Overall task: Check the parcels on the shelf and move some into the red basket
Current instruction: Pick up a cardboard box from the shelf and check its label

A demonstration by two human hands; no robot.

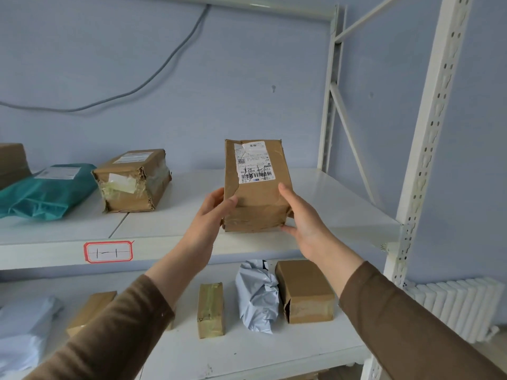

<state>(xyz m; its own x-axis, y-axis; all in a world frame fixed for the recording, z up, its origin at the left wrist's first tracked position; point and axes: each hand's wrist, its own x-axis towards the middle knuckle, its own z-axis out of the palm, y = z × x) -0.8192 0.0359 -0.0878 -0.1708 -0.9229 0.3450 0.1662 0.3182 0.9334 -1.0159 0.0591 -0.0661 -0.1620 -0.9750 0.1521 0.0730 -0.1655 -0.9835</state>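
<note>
A brown cardboard parcel (256,198) with a white shipping label stands tilted up at the front of the upper white shelf (329,204). My left hand (211,215) grips its left side with the thumb on the front face. My right hand (304,218) presses against its right side, fingers along the edge. Further left on this shelf lie a torn, taped brown box (131,182), a teal plastic mailer (46,190) and part of another brown box (12,163). The red basket is not in view.
The lower shelf (247,355) holds a brown box (306,292), a crumpled grey mailer (256,294), a narrow taped box (210,309), another box (89,311) and a pale mailer (24,327). White perforated shelf uprights (422,165) stand right; a radiator (461,305) lies beyond.
</note>
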